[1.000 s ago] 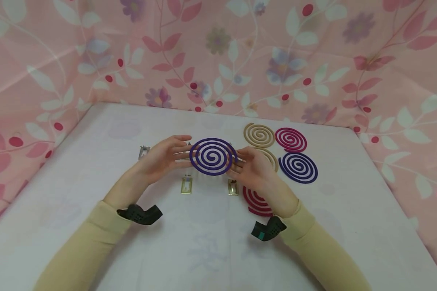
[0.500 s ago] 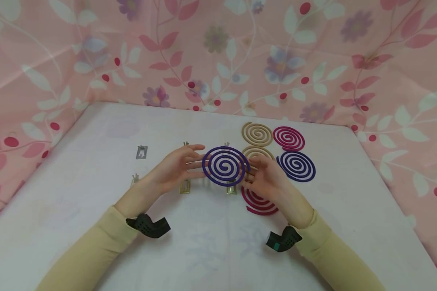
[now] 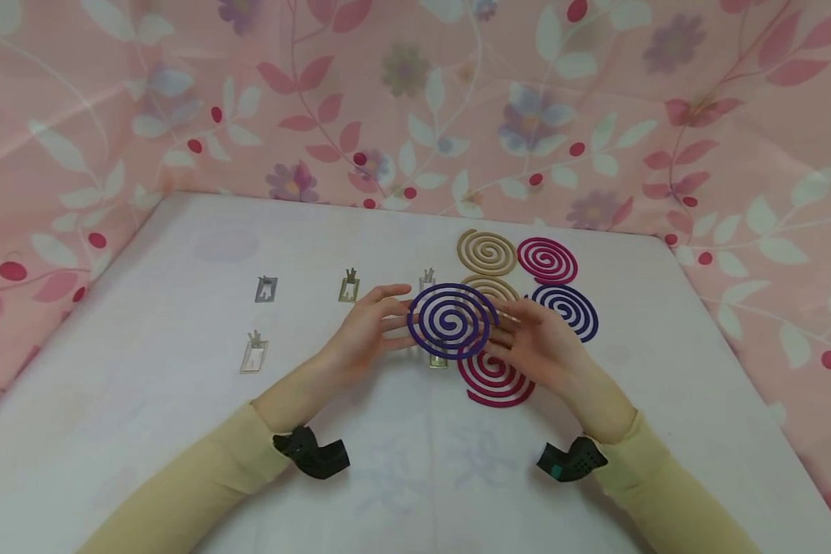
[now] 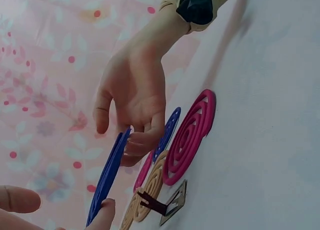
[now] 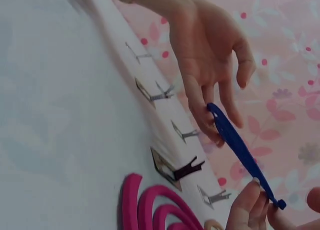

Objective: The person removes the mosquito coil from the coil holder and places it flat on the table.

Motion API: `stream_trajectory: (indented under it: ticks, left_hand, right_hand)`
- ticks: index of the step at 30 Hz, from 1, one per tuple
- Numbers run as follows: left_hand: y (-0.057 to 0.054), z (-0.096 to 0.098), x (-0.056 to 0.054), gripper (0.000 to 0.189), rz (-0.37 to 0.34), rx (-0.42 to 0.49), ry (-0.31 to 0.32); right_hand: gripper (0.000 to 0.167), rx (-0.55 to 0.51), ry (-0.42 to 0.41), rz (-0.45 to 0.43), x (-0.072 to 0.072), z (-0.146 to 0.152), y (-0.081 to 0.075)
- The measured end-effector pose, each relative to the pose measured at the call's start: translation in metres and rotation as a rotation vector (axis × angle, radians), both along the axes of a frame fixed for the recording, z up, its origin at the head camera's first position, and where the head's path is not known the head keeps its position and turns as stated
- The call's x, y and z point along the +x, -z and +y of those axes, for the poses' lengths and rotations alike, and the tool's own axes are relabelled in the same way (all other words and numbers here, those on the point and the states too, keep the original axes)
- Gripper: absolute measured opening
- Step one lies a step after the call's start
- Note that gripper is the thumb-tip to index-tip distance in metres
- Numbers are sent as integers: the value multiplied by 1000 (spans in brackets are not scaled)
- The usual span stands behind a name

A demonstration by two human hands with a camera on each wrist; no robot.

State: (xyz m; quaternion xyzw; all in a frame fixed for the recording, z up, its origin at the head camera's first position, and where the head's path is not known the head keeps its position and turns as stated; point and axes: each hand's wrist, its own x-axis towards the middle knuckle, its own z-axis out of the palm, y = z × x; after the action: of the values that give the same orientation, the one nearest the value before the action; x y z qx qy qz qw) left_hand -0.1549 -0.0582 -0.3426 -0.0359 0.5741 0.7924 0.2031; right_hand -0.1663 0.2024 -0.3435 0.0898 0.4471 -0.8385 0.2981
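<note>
A dark blue mosquito coil [image 3: 450, 323] lies flat in the air above the table, borne at its two sides. My left hand [image 3: 363, 332] supports its left edge on extended fingers; in the right wrist view its thumb stands clear of the coil [image 5: 240, 146]. On the opposite edge, my right hand [image 3: 543, 345] touches the coil with its fingers, and its thumb is apart in the left wrist view. Beneath and behind it lie a magenta coil [image 3: 498, 398] and a tan coil [image 3: 492, 285], both partly covered.
Small metal coil stands with upright prongs lie on the white table: a silver one [image 3: 266, 290], a brass one [image 3: 349, 289] and several others. At the back right are a tan coil [image 3: 488, 252], a magenta coil [image 3: 547, 260] and a blue coil [image 3: 566, 308]. Floral cloth hangs behind.
Both hands have carried the blue coil rightward and a little nearer to me. The stands at the left have come out from behind my left hand.
</note>
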Motion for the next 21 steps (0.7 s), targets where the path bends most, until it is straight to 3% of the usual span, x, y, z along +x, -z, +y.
stream_trajectory:
  ticks: [5,10,17,21]
  left_hand:
    - [5,20,3,51,54,-13,-42]
    - [3,41,7,48,53,11,-62]
    - [4,73,8,46,63,36,-53]
    - [4,91,5,46,50,40,-57]
  right_hand:
    - [34,-2,-38,96,1,26,4]
    - [39,20,-87,226,4,53,9]
    - [44,-9,-166,316,0,90,18]
    - [44,55,-191,352,-7,108,19]
